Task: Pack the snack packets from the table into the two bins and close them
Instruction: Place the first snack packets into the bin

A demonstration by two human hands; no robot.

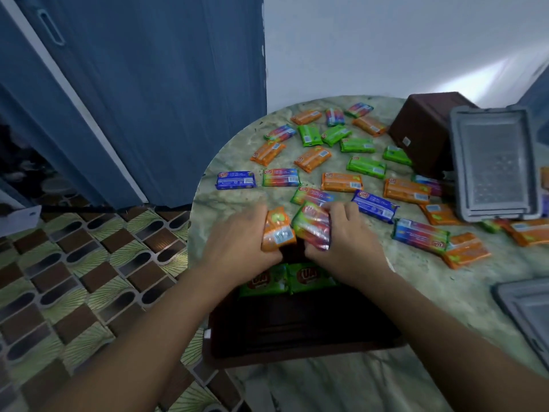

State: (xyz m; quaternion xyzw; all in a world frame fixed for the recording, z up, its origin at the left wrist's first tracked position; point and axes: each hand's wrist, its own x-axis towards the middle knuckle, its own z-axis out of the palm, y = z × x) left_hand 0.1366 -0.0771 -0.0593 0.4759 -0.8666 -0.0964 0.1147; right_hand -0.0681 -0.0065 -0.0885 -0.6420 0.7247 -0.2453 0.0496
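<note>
A dark brown bin (300, 331) stands open at the near edge of the round marble table (416, 295). Two green packets (285, 281) lie at its far end. My left hand (237, 245) grips an orange packet (277, 231) just over the bin's far rim. Beside it my right hand (347, 242) grips a rainbow-striped packet (313, 226). Several orange, green, blue and rainbow packets (341, 181) lie scattered over the table beyond. A second brown bin (421, 135) lies tipped at the far right.
A grey lid (494, 165) leans against the tipped bin. Another grey lid (525, 313) shows at the right edge. A blue door and a patterned tiled floor (74, 278) are to the left of the table.
</note>
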